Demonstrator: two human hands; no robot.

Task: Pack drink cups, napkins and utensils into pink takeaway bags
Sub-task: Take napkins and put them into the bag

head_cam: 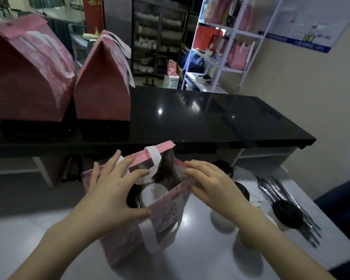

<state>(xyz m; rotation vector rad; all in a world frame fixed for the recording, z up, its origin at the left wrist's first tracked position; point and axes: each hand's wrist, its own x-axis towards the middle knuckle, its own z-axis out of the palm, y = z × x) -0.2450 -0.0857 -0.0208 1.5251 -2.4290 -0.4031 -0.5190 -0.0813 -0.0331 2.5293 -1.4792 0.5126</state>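
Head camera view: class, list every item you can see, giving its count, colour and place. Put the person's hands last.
white table: 1, white, nearest the camera
black counter: 1, black, behind the table
open pink bag: 1, pink with white handles, on the table
cup: at least 1, white lid, inside the open bag
closed pink bags: 2, pink, on the counter, left
loose cups: several, white, some with black lids, right of the open bag
wrapped utensils: a bundle, dark, at the table's right edge
shelf rack: 1, white, back right
left hand: spread over the bag's mouth
right hand: on the bag's right rim
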